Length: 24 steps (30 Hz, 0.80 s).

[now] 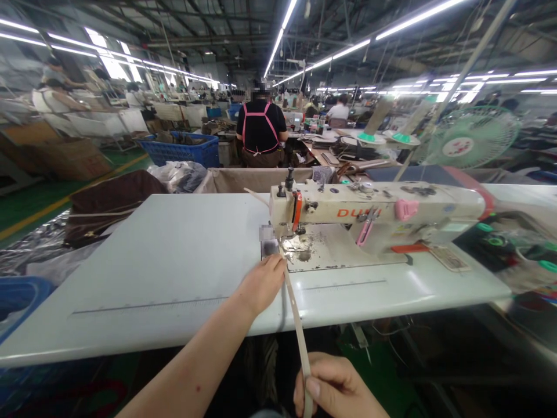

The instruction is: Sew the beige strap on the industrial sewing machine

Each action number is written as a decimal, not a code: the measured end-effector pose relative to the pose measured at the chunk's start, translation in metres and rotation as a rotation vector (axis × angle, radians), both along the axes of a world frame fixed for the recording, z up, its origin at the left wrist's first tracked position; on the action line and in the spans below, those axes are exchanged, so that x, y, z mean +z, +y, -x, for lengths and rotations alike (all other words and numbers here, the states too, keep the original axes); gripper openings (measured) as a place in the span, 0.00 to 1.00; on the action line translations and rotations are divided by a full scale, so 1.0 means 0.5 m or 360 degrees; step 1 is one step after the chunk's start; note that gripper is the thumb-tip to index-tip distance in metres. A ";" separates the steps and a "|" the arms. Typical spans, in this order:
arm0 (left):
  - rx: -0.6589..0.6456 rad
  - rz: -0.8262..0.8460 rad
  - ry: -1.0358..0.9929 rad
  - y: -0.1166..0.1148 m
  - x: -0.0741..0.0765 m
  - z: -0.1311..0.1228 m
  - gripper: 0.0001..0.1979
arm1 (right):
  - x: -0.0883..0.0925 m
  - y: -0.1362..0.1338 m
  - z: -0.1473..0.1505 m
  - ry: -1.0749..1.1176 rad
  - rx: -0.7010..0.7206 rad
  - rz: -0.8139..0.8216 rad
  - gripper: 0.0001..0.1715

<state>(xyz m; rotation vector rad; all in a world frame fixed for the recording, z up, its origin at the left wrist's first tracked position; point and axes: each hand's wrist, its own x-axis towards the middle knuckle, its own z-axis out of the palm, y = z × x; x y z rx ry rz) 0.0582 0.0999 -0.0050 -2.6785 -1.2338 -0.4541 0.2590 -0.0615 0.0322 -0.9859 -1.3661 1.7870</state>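
A narrow beige strap (295, 310) runs from below the table's front edge up to the needle area of a sewing machine (378, 203). My left hand (266, 278) lies at the machine's bed, its fingers closed on the strap just in front of the presser foot. Lower down, in front of the table, my right hand (331, 383) pinches the same strap between thumb and fingers. Behind the machine head, a pale strip (256, 196) sticks out over the tabletop. Beside the foot, a small grey piece (270, 248) is partly covered by my left fingers.
The white table (174, 255) has a printed ruler along its front. Pink thread snips (368, 227) hang on the machine. A green fan (470, 136) stands at the right, a blue crate (183, 152) beyond the table. A person in a pink-strapped apron (261, 130) is ahead.
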 end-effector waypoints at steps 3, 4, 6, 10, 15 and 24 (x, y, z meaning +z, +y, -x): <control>-0.0017 0.0002 -0.0025 0.001 -0.002 0.002 0.10 | 0.000 -0.002 -0.001 -0.0008 -0.0006 -0.0008 0.31; -0.0013 0.0011 -0.0042 0.001 -0.003 0.002 0.10 | 0.000 -0.002 -0.001 -0.0014 -0.0012 -0.0006 0.31; -0.0005 0.0027 -0.0082 0.001 -0.003 0.002 0.11 | 0.001 -0.003 -0.002 -0.0024 -0.0022 0.0003 0.31; 0.0000 0.0034 -0.0118 0.000 -0.005 0.002 0.13 | -0.002 -0.003 -0.002 0.0007 -0.0017 0.0006 0.29; -0.0010 0.0017 -0.0053 0.001 -0.006 0.003 0.10 | -0.004 -0.001 -0.003 0.0017 -0.0006 -0.0045 0.28; 0.0034 0.0020 -0.0079 0.003 -0.001 -0.004 0.12 | -0.027 0.001 -0.005 -0.0064 0.0044 -0.0172 0.29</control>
